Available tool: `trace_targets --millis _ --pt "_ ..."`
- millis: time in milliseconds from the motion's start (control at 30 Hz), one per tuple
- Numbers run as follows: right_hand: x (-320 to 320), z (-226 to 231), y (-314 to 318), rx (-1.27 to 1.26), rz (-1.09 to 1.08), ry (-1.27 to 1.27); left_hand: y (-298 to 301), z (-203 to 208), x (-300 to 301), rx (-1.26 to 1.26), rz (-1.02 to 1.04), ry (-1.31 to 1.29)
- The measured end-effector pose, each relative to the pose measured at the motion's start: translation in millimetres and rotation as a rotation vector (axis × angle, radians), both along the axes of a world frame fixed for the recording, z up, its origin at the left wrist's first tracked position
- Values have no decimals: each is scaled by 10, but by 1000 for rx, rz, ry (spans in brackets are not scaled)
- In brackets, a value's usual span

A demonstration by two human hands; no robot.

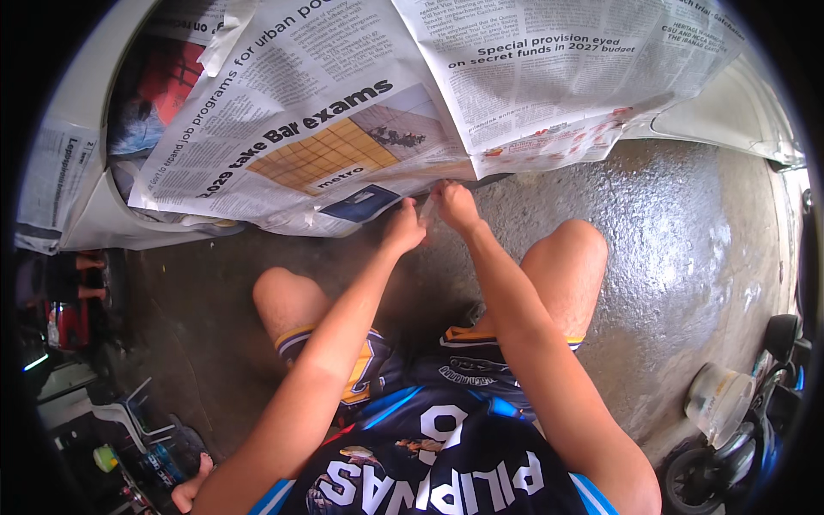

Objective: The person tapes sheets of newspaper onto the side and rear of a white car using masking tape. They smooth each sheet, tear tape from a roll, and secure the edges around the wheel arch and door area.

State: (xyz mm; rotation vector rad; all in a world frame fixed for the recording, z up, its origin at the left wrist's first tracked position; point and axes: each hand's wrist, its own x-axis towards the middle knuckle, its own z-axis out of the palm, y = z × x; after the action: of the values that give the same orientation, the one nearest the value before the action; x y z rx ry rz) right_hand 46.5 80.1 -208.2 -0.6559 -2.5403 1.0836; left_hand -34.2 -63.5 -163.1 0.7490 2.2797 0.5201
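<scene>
The biggest thing is the gray floor [678, 249], shiny and wet-looking under the newspaper [360, 129]. A pale car [86, 206] sits behind the newspaper and sticks out on both sides of it. The newspaper is big, with a fold down its middle and a yellow picture on it. A see-through bucket [719, 403] is well away from the newspaper, down to its right. The right hand [457, 206] is at the newspaper's bottom edge, pinching a small pale strip [429, 209]. The left hand [406, 227] is just below that edge. Its fingers are curled, but I cannot tell if they grip the strip. The strip hangs by the newspaper's bottom edge, between both hands.
</scene>
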Motion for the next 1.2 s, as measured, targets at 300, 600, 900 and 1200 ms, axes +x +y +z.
trace_targets --millis 300,600,900,1200 --pt "-109 -81 -162 -46 -322 10 383 198 -112 -153 258 112" --pt "-215 -67 -361 -44 -499 6 476 -4 24 -183 244 463" --pt "-388 -73 -379 -144 -672 -122 515 -75 83 -143 433 436" --pt "-274 -22 -457 -407 -667 -63 482 -53 58 -106 465 383"
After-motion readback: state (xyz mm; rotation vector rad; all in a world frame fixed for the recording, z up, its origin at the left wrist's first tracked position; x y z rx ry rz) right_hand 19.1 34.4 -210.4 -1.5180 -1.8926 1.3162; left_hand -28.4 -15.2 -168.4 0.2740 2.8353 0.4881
